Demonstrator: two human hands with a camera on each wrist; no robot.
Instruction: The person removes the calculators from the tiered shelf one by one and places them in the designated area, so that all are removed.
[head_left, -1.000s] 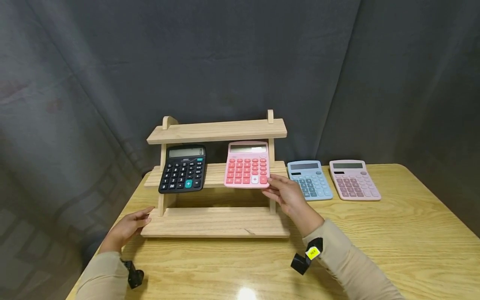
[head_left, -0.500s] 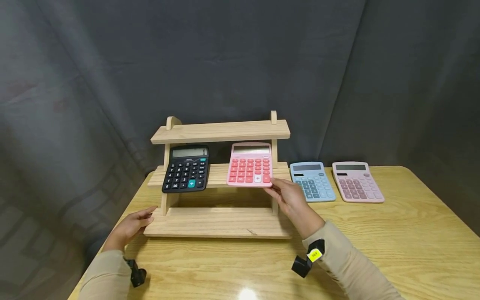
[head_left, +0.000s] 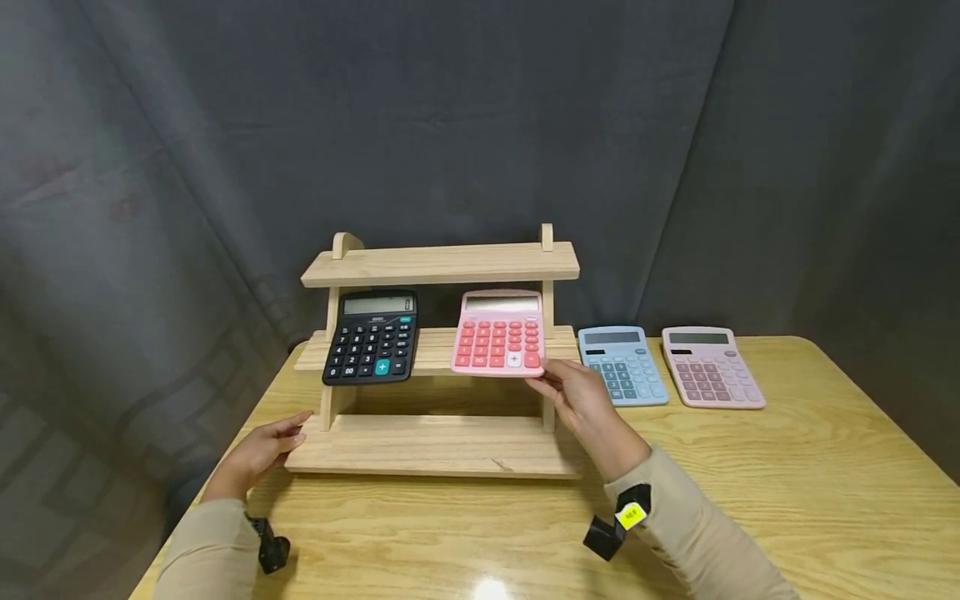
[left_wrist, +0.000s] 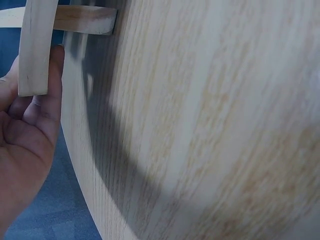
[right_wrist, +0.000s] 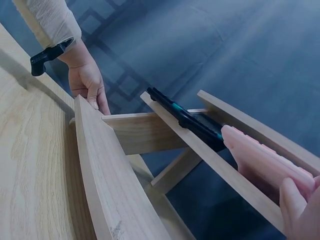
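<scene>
The right hand [head_left: 585,402] pinches a pink calculator [head_left: 498,333] mid-frame; lower left, the left hand [head_left: 257,454] grips the wooden display rack [head_left: 435,446], likely steadying it.

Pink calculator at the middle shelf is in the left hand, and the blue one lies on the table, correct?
Not quite: the head view shows the right hand holding that pink calculator; the blue one does lie on the table.

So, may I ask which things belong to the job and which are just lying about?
Likely the job:
pink rectangular calculator with coral keys, in the right hand
pale wooden tiered rack, gripped by the left hand
black rectangular calculator on it

Likely lying about:
blue rectangular calculator
dusty pink rectangular calculator
</scene>
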